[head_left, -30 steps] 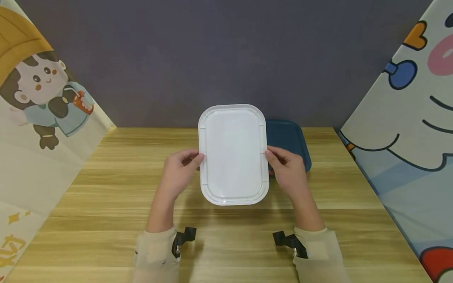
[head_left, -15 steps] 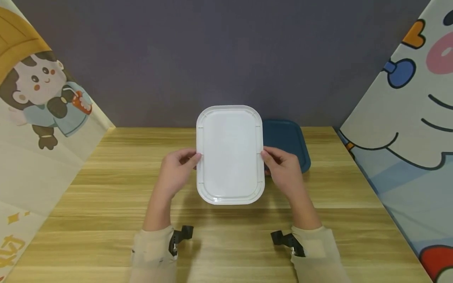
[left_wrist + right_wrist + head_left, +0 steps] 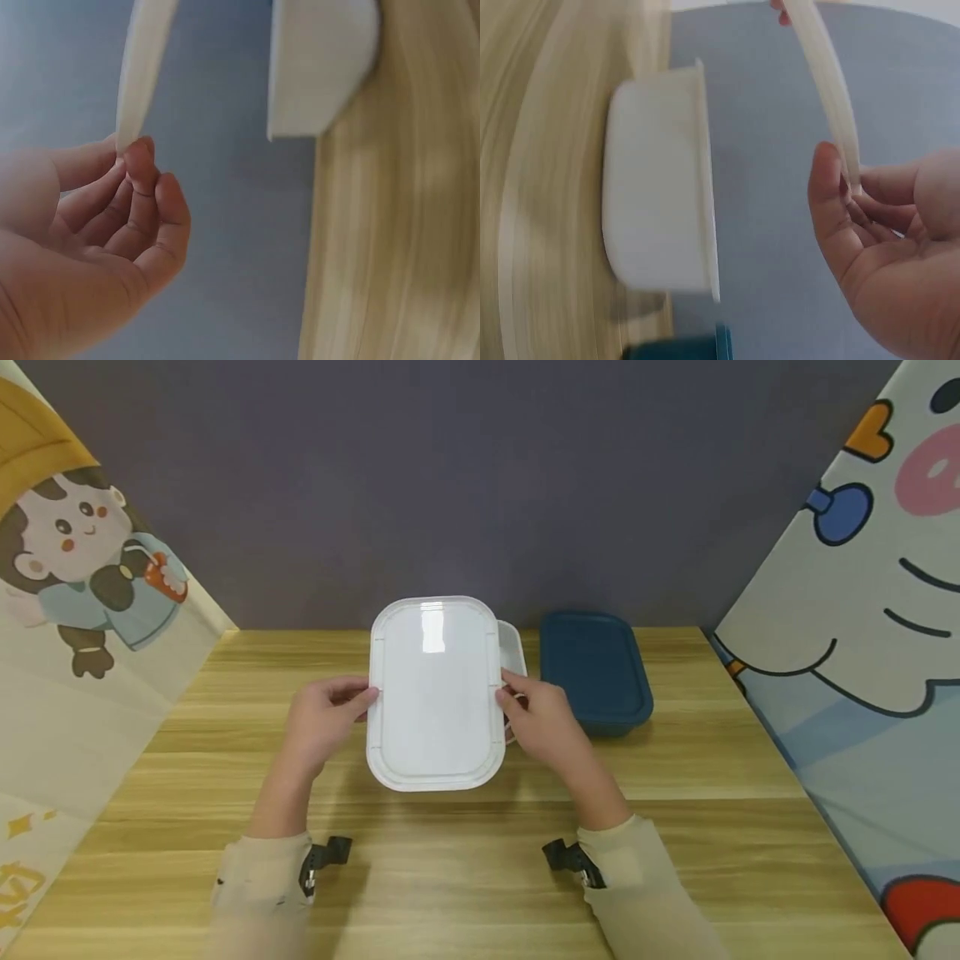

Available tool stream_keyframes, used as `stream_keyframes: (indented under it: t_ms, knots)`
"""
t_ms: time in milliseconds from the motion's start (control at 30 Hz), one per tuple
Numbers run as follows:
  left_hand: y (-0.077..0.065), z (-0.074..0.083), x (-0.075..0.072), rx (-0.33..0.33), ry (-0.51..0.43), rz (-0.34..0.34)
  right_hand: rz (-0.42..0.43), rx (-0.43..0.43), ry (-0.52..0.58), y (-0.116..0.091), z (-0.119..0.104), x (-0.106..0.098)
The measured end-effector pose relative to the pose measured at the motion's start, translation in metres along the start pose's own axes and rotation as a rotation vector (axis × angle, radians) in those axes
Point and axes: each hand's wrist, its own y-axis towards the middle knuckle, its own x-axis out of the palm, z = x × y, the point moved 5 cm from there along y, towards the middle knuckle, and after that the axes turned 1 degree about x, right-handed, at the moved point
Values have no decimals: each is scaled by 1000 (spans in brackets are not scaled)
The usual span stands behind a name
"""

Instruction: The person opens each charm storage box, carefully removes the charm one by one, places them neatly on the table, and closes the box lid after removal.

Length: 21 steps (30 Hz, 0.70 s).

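Both hands hold up a white rectangular lid [image 3: 437,702] with rounded corners, in front of the body. My left hand [image 3: 326,718] pinches its left edge between thumb and fingers, and my right hand [image 3: 543,722] does the same at the right edge. Behind the lid stands a white plastic box [image 3: 512,650], mostly hidden in the head view. From the right wrist view the box shows its side wall and flared rim on the table, with a gap between it and the raised lid.
To the right of the white box is a dark blue box [image 3: 596,672] with its lid on. The wooden table [image 3: 457,877] ends at a grey back wall [image 3: 480,485]. Printed cartoon panels rise on both sides.
Both hands have carried the lid to the left, and its top now catches a reflection. A strip of the white box and more of the blue box have come into sight.
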Motion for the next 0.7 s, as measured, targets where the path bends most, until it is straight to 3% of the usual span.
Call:
stream_keyframes:
  t_ms: [200, 433, 600, 700]
  knots:
    - [1, -20, -24, 8, 91, -18, -28, -37, -121, 14, -15, 33]
    - [-1, -37, -46, 15, 112, -71, -129, -3, -64, 21, -21, 59]
    - [-5, -53, -64, -4, 95, -55, -230, -23, -50, 23, -30, 77]
    - [-8, -64, -74, -10, 113, -37, -285, -39, -95, 25, -38, 92]
